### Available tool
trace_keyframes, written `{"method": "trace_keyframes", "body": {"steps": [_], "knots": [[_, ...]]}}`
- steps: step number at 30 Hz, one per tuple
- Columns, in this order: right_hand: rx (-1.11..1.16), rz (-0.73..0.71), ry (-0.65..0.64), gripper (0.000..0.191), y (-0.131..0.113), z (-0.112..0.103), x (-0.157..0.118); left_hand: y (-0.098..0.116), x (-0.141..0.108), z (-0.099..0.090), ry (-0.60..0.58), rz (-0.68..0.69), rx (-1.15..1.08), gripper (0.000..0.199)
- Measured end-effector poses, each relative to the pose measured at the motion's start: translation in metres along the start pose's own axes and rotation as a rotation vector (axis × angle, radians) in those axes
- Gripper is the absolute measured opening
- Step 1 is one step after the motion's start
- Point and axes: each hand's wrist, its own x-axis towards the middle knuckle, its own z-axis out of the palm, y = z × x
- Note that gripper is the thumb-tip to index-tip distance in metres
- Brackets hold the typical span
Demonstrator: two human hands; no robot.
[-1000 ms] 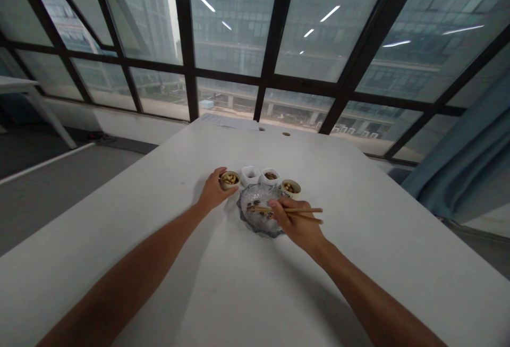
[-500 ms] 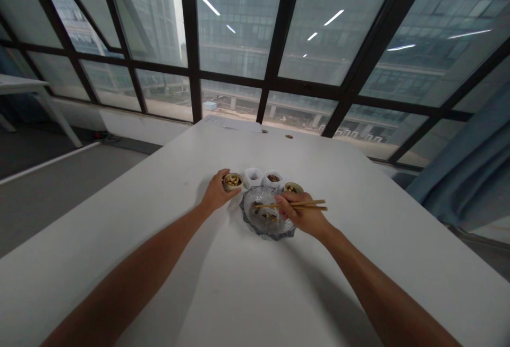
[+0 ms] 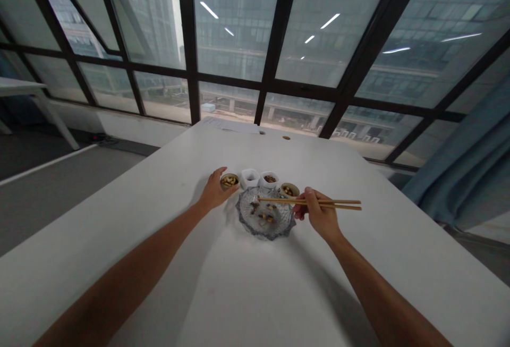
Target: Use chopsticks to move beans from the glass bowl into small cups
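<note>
My right hand (image 3: pixel 319 214) grips a pair of wooden chopsticks (image 3: pixel 342 203). Their tips reach left over a clear, scalloped glass dish (image 3: pixel 244 218) that has several small dark and yellowish pieces in it. Whether the tips pinch a piece is too small to tell. My left hand (image 3: pixel 213 192) curves around a small bowl (image 3: pixel 230 181) of pale nuts, thumb in front and fingers on its far left side. Behind the dish stand a white cup (image 3: pixel 249 178) with a little dark content, another white cup (image 3: pixel 270 179) with brown bits, and a second small bowl (image 3: pixel 290 190) holding nut-like pieces.
Everything stands on a white table (image 3: pixel 215 283). At its far edge lie papers (image 3: pixel 235 125) and two small round spots or holes. Large dark-framed windows rise behind it. A blue curtain (image 3: pixel 450 166) hangs at the right, and another white table (image 3: pixel 19 87) is at the left.
My right hand has moved right, away from the dish, and the chopsticks now lie more level with more of their length over the dish. My left hand stays by its bowl. The view shifts slightly.
</note>
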Motion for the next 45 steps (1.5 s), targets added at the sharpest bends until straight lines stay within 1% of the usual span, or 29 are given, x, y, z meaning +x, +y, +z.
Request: {"method": "trace_keyframes", "body": {"steps": [2, 5, 7, 8, 11, 14, 16, 19, 22, 24, 26, 29, 32, 33, 35, 39, 42, 45], "knots": [[-0.096, -0.065, 0.025, 0.054, -0.003, -0.008, 0.0, 0.015, 0.008, -0.001, -0.005, 0.028, 0.045, 0.064], [-0.389, -0.23, -0.002, 0.052, -0.004, -0.021, 0.0, 0.045, 0.024, 0.005, -0.106, 0.133, 0.111, 0.059], [-0.561, -0.339, -0.031, 0.052, -0.003, -0.029, 0.0, 0.065, 0.036, 0.017, -0.194, 0.197, 0.159, 0.06], [-0.613, -0.377, -0.035, 0.052, -0.003, -0.032, 0.001, 0.073, 0.041, 0.025, -0.236, 0.213, 0.182, 0.062], [-0.655, -0.415, -0.014, 0.051, -0.003, -0.036, 0.002, 0.089, 0.054, 0.048, -0.328, 0.223, 0.226, 0.067], [-0.588, -0.384, 0.031, 0.05, 0.001, -0.038, 0.005, 0.093, 0.061, 0.065, -0.387, 0.193, 0.257, 0.069], [-0.536, -0.35, 0.063, 0.049, 0.004, -0.039, 0.007, 0.093, 0.064, 0.069, -0.421, 0.17, 0.275, 0.068], [-0.495, -0.303, 0.11, 0.05, 0.012, -0.038, 0.008, 0.092, 0.065, 0.069, -0.426, 0.17, 0.262, 0.067], [-0.472, -0.297, 0.143, 0.05, 0.021, -0.032, 0.008, 0.092, 0.064, 0.065, -0.407, 0.219, 0.215, 0.071], [-0.467, -0.315, 0.136, 0.048, 0.027, -0.024, 0.009, 0.093, 0.063, 0.063, -0.401, 0.255, 0.181, 0.072], [-0.476, -0.341, 0.096, 0.046, 0.03, -0.017, 0.011, 0.093, 0.061, 0.061, -0.398, 0.276, 0.142, 0.071], [-0.477, -0.343, 0.062, 0.045, 0.026, -0.012, 0.014, 0.091, 0.06, 0.06, -0.394, 0.281, 0.107, 0.071], [-0.401, -0.254, 0.094, 0.049, 0.013, -0.017, 0.015, 0.085, 0.062, 0.063, -0.394, 0.271, 0.124, 0.068], [-0.366, -0.218, 0.088, 0.051, 0.007, -0.02, 0.014, 0.083, 0.063, 0.064, -0.395, 0.268, 0.131, 0.067], [-0.313, -0.158, 0.018, 0.054, -0.005, -0.027, 0.013, 0.078, 0.065, 0.067, -0.401, 0.269, 0.137, 0.063], [-0.303, -0.07, -0.256, 0.057, -0.024, -0.033, 0.009, 0.072, 0.068, 0.067, -0.424, 0.293, 0.197, 0.06], [-0.311, -0.04, -0.411, 0.055, -0.032, -0.032, 0.006, 0.072, 0.065, 0.056, -0.417, 0.325, 0.251, 0.055], [-0.338, -0.074, -0.486, 0.052, -0.036, -0.029, 0.004, 0.069, 0.056, 0.037, -0.392, 0.357, 0.263, 0.05]]}}
